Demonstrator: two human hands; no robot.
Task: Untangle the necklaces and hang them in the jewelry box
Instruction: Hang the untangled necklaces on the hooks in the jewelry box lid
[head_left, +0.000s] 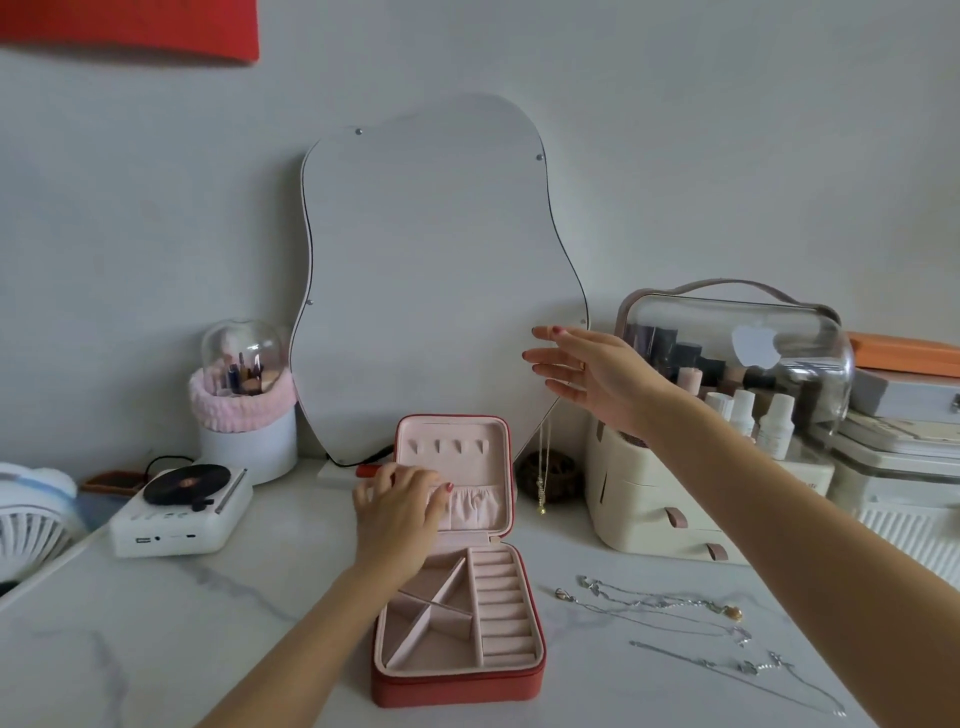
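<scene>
Necklaces (675, 613) lie stretched out on the white table (208, 623), running left to right, just right of the open jewelry box (457, 613), with bare table near the front edge. Its lid stands up at the back, and the left hand (400, 506) rests on it with fingers bent. High up, the right hand (587, 369) has its fingers spread, and 1 gold chain (543, 467) hangs down under it.
</scene>
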